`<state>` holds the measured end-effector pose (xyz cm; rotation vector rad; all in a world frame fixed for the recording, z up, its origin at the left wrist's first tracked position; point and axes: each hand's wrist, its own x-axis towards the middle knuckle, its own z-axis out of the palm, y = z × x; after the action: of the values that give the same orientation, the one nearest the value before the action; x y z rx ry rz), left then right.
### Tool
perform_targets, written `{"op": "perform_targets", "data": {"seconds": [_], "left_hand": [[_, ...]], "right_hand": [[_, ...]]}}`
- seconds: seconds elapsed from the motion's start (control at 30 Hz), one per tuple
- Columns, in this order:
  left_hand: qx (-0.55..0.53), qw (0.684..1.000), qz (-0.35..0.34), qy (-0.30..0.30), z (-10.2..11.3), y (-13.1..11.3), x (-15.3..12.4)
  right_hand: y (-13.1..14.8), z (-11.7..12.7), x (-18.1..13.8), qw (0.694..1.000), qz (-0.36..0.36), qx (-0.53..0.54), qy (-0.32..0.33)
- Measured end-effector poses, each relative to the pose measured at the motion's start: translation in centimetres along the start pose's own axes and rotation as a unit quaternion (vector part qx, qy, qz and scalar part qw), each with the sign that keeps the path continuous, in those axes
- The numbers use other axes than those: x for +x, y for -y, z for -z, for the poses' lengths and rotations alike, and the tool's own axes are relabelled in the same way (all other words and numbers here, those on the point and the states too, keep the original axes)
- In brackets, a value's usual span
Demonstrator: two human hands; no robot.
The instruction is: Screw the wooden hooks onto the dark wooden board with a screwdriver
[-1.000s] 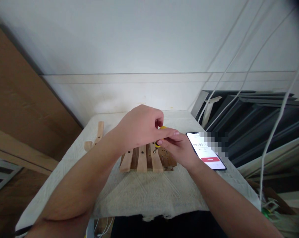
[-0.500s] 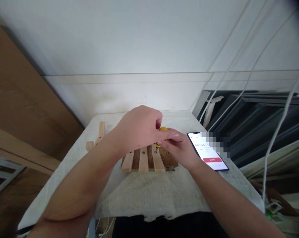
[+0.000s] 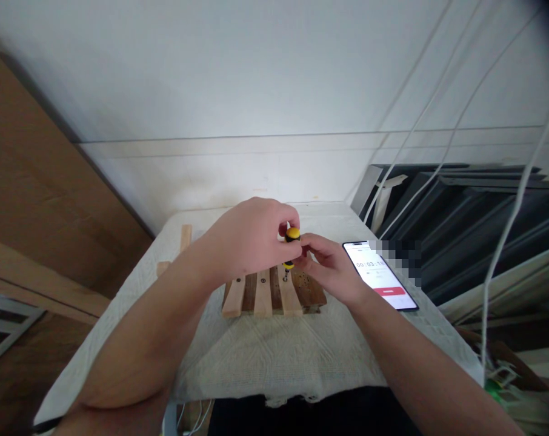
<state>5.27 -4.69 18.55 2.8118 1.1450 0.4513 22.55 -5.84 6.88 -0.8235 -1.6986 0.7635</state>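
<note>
I have the left hand (image 3: 251, 236) closed on the screwdriver (image 3: 293, 234), its yellow-and-black handle caught between thumb and curled fingers. The shaft runs down below that grip, tip at a screw in the rightmost wooden strip (image 3: 291, 301) on the brown board (image 3: 311, 293). The right hand's (image 3: 331, 266) bent fingers reach the handle's right side; I can't tell whether they pinch it.

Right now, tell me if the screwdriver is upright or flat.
The screwdriver is roughly upright: yellow end uppermost, tip down at a wooden strip.
</note>
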Motion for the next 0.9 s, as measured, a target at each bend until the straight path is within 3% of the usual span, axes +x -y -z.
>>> {"op": "perform_targets", "data": {"seconds": [0.27, 0.53, 0.7, 0.9], "left_hand": [[-0.001, 0.999, 0.038, -0.004, 0.5, -0.1, -0.2], [0.012, 1.0, -0.015, -0.012, 0.4, 0.2, 0.0], [-0.028, 1.0, -0.014, 0.001, 0.1, 0.6, 0.4], [-0.036, 0.997, -0.063, 0.004, 0.0, 0.5, 0.5]], "right_hand": [[-0.1, -0.8, 0.2, 0.999, -0.04, 0.024, -0.013], [-0.5, -0.4, 0.1, 0.998, -0.024, 0.044, 0.044], [-0.9, -0.7, 0.1, 0.999, -0.04, 0.03, 0.021], [-0.8, -1.0, -0.1, 0.999, -0.021, 0.03, 0.004]]}}
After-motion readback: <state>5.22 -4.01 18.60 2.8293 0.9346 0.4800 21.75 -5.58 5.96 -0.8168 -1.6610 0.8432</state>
